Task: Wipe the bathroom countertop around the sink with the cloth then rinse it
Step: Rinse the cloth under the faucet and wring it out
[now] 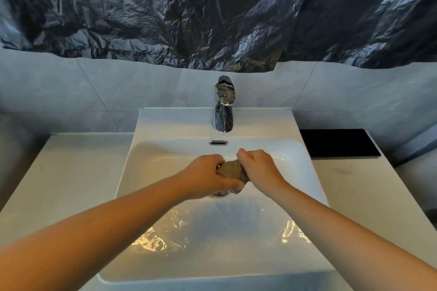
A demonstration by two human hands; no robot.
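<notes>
A bunched grey-brown cloth (230, 169) is held over the middle of the white sink basin (151, 168). My left hand (208, 176) grips its left end with curled fingers, and my right hand (259, 169) grips its right end. The cloth is twisted tight between the two fists, just above the drain (221, 194), which is mostly hidden under my left hand. The chrome faucet (223, 106) stands at the back of the basin; no stream of water shows from it. The white countertop (63, 177) runs along both sides of the sink.
A black mat (338, 143) lies on the countertop at the back right. Grey wall tiles (71, 92) rise behind the sink, with a crinkled dark plastic sheet (212, 12) hung above them. An overflow slot (218, 142) sits below the faucet.
</notes>
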